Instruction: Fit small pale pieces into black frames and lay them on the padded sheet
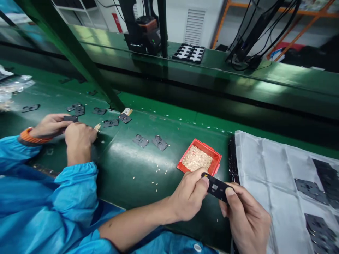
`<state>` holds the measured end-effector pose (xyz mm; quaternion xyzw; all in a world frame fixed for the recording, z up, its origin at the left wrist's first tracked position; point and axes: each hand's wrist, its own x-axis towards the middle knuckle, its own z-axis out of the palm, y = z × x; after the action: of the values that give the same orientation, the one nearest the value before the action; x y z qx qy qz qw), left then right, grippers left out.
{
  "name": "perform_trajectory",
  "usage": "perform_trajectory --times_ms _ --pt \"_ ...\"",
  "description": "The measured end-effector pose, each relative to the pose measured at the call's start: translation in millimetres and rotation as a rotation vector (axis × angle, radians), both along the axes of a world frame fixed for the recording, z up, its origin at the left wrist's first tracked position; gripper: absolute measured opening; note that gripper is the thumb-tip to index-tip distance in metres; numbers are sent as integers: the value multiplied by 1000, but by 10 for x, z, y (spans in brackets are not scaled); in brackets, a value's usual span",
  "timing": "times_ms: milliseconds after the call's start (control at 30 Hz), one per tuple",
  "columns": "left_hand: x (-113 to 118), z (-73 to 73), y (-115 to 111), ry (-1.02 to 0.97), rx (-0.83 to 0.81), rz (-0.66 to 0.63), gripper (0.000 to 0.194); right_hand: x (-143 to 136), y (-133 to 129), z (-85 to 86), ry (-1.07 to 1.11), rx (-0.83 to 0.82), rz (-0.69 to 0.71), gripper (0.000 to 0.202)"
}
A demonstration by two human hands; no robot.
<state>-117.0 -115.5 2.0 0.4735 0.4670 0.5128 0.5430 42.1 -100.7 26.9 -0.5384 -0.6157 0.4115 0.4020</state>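
Between my two hands is a small black plastic plate [217, 188] with rounded ends, a pale square and a yellow mark near its left end. My left hand [189, 194] pinches the left end, thumb on top. The right end sits between the thumb and fingers of my right hand [245, 215]. Just behind my left hand stands a red bin [216, 163] holding many tiny beige pieces [197, 158]. Two black plastic parts [159, 142] lie flat on the green table to the left of the bin.
On the left, a co-worker's hands [79, 137] hold a dark part, with several similar parts [110, 122] around. A green post [79, 63] slants down to the table. At right, a tray lined with white sheet [254, 169] carries black parts [311, 190]. Tiny pieces lie scattered.
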Motion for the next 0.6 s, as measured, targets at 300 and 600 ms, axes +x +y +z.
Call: perform_trajectory --times_ms 300,600 --pt "15 -87 -36 -99 19 -17 40 -18 -11 26 -6 -9 2 31" --pt "-1 -61 -34 -156 32 -35 42 -5 -32 16 -17 -14 3 29"
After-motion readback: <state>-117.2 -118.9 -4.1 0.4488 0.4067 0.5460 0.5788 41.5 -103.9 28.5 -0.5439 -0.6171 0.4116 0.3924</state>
